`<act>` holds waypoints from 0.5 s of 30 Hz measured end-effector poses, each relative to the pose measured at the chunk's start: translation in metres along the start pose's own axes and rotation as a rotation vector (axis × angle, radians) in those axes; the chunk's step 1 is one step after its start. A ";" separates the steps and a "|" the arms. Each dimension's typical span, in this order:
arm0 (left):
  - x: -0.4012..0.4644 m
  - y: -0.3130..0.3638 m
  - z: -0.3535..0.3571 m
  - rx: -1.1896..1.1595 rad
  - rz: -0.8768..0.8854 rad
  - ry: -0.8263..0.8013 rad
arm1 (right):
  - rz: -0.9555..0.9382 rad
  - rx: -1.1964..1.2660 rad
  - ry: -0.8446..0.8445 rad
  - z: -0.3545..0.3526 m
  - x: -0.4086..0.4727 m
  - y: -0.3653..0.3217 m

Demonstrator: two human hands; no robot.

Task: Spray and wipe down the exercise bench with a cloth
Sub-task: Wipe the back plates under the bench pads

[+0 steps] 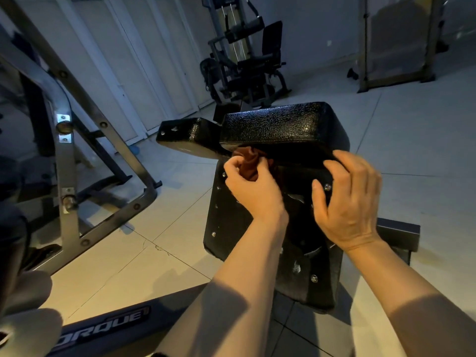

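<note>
The black padded exercise bench [280, 124] fills the centre of the head view, its back board with several screws facing me. My left hand [251, 186] grips a bunched reddish-brown cloth [248, 158] and holds it in the gap just under the top pad. My right hand [347, 202] curls over the upper right edge of the back board, thumb on my side and fingers over the far side. No spray bottle is in view.
A grey steel rack frame [72, 155] stands on the left. A beam marked TORQUE [103, 328] lies at the bottom left. Another gym machine [244, 60] stands at the back and a metal frame [396, 47] at the far right. The floor is pale tile.
</note>
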State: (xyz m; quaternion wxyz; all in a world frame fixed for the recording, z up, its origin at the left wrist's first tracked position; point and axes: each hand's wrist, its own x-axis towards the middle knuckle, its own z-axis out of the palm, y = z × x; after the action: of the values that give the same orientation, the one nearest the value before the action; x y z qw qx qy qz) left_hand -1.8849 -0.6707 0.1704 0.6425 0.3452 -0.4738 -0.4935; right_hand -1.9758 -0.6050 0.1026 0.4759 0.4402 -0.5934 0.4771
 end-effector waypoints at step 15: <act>0.010 -0.028 0.005 0.218 0.044 0.002 | 0.171 0.111 0.007 0.015 0.013 0.000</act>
State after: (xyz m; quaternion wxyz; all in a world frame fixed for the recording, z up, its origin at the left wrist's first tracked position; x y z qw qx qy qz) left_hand -1.8977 -0.6880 0.1494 0.6123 0.4030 -0.5316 -0.4244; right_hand -1.9797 -0.6208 0.1140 0.4104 0.4118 -0.5999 0.5497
